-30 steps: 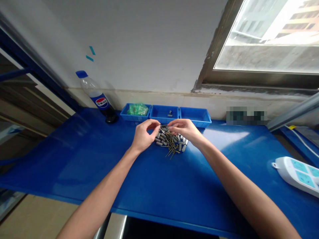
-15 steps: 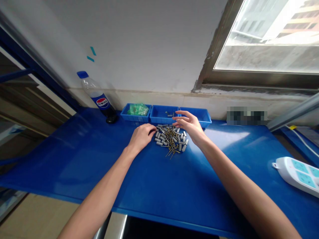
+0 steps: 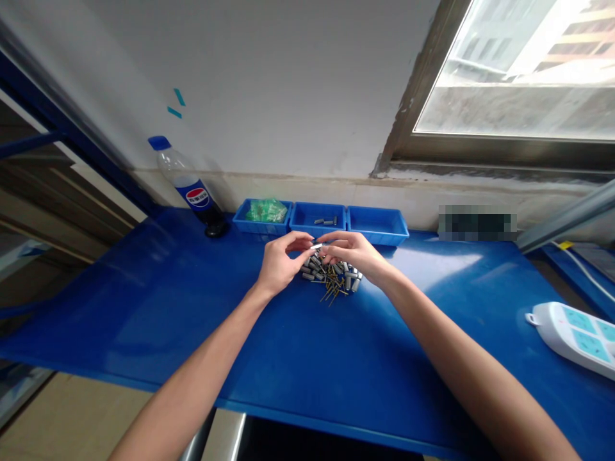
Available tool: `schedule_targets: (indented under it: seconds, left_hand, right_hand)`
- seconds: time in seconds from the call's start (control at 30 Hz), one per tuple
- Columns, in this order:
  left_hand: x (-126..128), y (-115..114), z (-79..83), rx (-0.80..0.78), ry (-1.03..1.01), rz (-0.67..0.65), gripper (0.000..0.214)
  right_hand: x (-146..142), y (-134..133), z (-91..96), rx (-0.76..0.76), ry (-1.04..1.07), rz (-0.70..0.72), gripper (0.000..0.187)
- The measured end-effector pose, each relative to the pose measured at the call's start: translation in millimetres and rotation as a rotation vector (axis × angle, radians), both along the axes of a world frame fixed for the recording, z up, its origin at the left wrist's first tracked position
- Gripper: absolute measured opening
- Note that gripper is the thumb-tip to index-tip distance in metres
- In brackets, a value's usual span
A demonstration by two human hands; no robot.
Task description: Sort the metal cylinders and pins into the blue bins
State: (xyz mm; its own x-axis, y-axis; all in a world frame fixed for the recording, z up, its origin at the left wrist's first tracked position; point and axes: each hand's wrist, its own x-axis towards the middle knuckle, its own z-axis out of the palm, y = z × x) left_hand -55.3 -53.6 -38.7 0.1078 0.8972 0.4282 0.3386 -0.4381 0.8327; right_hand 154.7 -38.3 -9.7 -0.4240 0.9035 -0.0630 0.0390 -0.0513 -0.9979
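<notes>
Since the frame half a second earlier, the person's right hand (image 3: 358,253) had come back from the bins and the left hand (image 3: 283,262) had lifted inward, so that their fingertips met over the far edge of the heap. Between them, a small bright silver cylinder (image 3: 316,247) was held just above the other parts. The left hand pinched its left end between thumb and fingers; the right hand's fingertips closed on the other end, though its exact grip was partly hidden.

Below lay short grey metal cylinders (image 3: 308,277), spread around a tangle of thin brass-coloured metal rods (image 3: 331,285), all on the glossy blue tabletop (image 3: 298,358). Behind the hands, three blue plastic bins stood side by side against the wall. The middle bin (image 3: 300,224) contained a few loose grey metal pieces (image 3: 329,222), which had settled into different positions since that frame. The left bin (image 3: 254,227) held crumpled green translucent plastic packets (image 3: 269,210), and the right bin (image 3: 377,224) stood just beyond the right hand. A clear plastic bottle of dark drink with a blue cap (image 3: 196,195) stood left of the bins.
</notes>
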Motion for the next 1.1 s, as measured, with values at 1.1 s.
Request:
schedule_targets:
  seconds: [1.1]
  left_hand:
    - [-17.8,14.1,-11.8,0.028,0.181,0.08,0.018]
  right_hand:
    - [5.9,7.9,-2.1,0.053,-0.03,-0.188,0.031]
